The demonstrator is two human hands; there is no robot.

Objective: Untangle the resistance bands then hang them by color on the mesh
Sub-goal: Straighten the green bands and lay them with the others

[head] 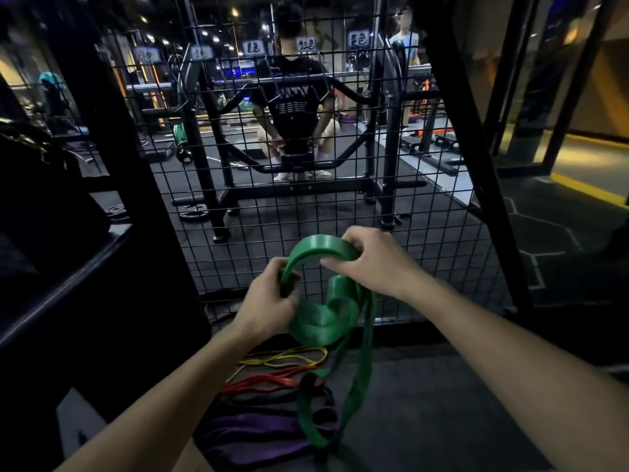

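Both hands work the green band [332, 311] in the air in front of the mesh [340, 206], roughly at six o'clock from the panel's centre. The left hand [269, 301] has its grip clamped on the band's left limb, thumb over the folded edge, while the right hand [371, 264], at about two o'clock from it, pinches the top of the arch with its grip closed on the strap. Held apart like this, the hands spread the upper loop open, probably so its twists can be read and turned out; below them the band still coils on itself and a long tail hangs toward five o'clock, reaching down to the floor [442, 403]. The tail's lower end lies across the purple band [252, 434], and whether it is threaded through it cannot be told. On the floor beside that, toward eleven o'clock, lie the red band [269, 381] and the yellow band [289, 357], loosely snaked and seemingly waiting their turn. Small paper labels [359, 39] sit along the top of the mesh, likely marking a colour for each place, though their writing is too blurred to read. Nothing appears hung yet, so the task looks early.
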